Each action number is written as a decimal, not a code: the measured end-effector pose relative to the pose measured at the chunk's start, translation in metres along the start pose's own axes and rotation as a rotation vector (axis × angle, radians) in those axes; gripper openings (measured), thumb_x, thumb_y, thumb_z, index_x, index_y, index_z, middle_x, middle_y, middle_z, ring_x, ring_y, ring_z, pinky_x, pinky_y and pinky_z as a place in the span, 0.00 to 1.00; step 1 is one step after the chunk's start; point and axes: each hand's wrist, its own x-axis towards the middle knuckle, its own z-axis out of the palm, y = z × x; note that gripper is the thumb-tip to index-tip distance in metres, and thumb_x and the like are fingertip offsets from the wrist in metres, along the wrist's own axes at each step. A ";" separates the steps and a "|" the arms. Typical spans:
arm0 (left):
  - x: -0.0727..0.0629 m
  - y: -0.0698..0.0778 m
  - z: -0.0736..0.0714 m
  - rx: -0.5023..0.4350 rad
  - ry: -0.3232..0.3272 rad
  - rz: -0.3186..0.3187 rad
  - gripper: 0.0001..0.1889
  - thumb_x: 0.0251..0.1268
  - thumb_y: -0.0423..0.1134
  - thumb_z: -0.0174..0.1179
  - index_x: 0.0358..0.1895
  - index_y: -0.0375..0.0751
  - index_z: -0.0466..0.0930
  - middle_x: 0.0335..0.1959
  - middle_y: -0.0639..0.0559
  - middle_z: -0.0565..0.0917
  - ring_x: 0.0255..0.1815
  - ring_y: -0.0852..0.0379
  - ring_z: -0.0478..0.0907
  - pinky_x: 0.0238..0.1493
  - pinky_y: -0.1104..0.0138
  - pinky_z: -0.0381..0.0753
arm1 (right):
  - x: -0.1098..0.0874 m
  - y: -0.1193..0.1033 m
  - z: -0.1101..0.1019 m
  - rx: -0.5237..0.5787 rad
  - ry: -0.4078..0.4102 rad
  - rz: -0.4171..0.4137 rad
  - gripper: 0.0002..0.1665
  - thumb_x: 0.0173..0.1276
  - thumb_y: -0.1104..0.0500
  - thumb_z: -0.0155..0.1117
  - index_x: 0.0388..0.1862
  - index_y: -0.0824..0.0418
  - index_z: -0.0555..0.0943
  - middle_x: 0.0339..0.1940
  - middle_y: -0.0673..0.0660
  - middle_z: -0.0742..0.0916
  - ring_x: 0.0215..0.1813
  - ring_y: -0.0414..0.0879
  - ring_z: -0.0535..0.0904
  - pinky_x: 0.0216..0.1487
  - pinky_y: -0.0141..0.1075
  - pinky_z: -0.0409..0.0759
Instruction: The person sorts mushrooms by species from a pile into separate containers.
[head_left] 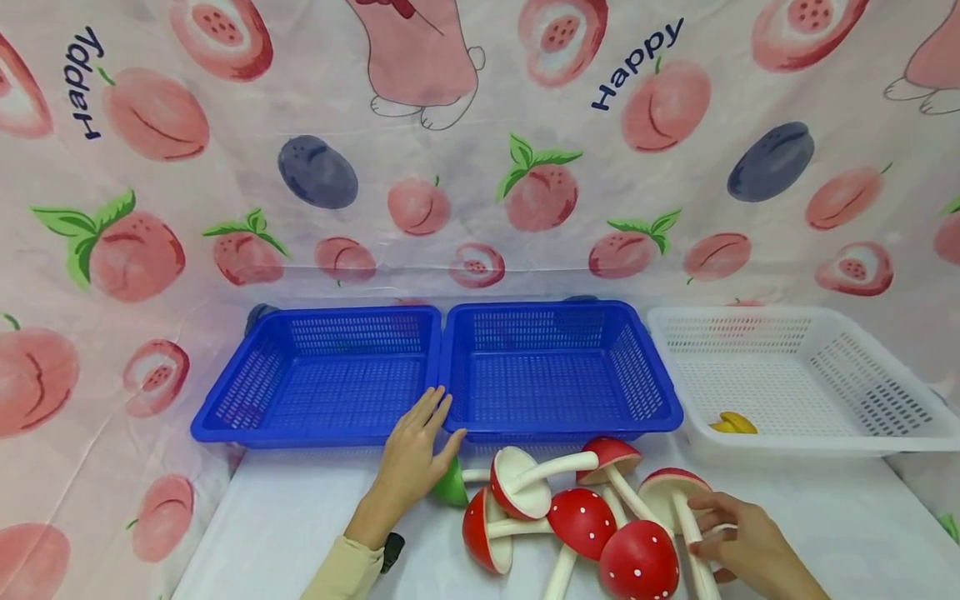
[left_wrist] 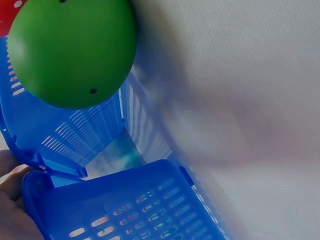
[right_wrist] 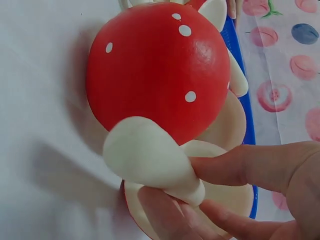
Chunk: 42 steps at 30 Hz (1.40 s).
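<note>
Printed cloth (head_left: 247, 142) hangs at the rear; a white table (head_left: 255, 533) lies before it. On the table, in a row: left blue basket (head_left: 300, 435), middle blue basket (head_left: 562, 426), white basket (head_left: 832, 444).

Six red mushrooms (head_left: 581, 518) are noted, heaped in front of the middle basket, some overlapping. The rightmost, the held mushroom (head_left: 660, 502), lies cap toward the baskets, stem toward the person. Whether it bears on the table could not be determined.

Right hand (head_left: 750, 537): thumb and fingers pinch that stem, as the right wrist view confirms. Left hand (head_left: 412, 450): fingers extended, gripping nothing, apparently touching the rims where the blue baskets meet. Under it, partly hidden, is a green mushroom (head_left: 450, 487).

Smallest item: a yellow object (head_left: 733, 423) inside the white basket, near its front wall.

Assessment: the step in hand appears to be securing one red mushroom by its stem. The next move would call for a firm pinch and an upward lift, clear of the neighbouring caps.
</note>
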 end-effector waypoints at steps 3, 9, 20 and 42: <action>0.001 0.000 0.000 0.000 -0.002 -0.004 0.29 0.64 0.51 0.59 0.62 0.33 0.73 0.66 0.40 0.69 0.70 0.45 0.61 0.62 0.46 0.66 | -0.001 -0.001 -0.003 -0.004 0.014 -0.003 0.33 0.53 0.70 0.67 0.59 0.75 0.68 0.35 0.58 0.81 0.32 0.47 0.79 0.30 0.44 0.84; 0.002 0.001 -0.001 0.000 -0.001 -0.007 0.29 0.64 0.50 0.59 0.62 0.33 0.73 0.67 0.41 0.69 0.70 0.45 0.61 0.62 0.46 0.66 | -0.003 -0.005 -0.011 -0.017 0.035 -0.021 0.39 0.56 0.63 0.70 0.62 0.76 0.64 0.42 0.62 0.80 0.35 0.46 0.79 0.32 0.42 0.84; 0.003 0.001 -0.003 -0.005 0.001 -0.002 0.28 0.65 0.48 0.59 0.62 0.33 0.73 0.66 0.40 0.69 0.69 0.46 0.62 0.62 0.47 0.66 | -0.014 -0.016 -0.019 -0.051 0.093 -0.093 0.42 0.53 0.60 0.74 0.63 0.73 0.67 0.50 0.69 0.79 0.39 0.48 0.81 0.32 0.42 0.84; 0.002 0.001 -0.001 -0.003 0.005 -0.005 0.29 0.63 0.50 0.60 0.62 0.34 0.73 0.66 0.40 0.70 0.69 0.44 0.62 0.58 0.44 0.69 | -0.032 -0.039 -0.027 -0.074 0.179 -0.386 0.36 0.54 0.63 0.73 0.62 0.67 0.72 0.49 0.65 0.82 0.35 0.37 0.82 0.28 0.35 0.83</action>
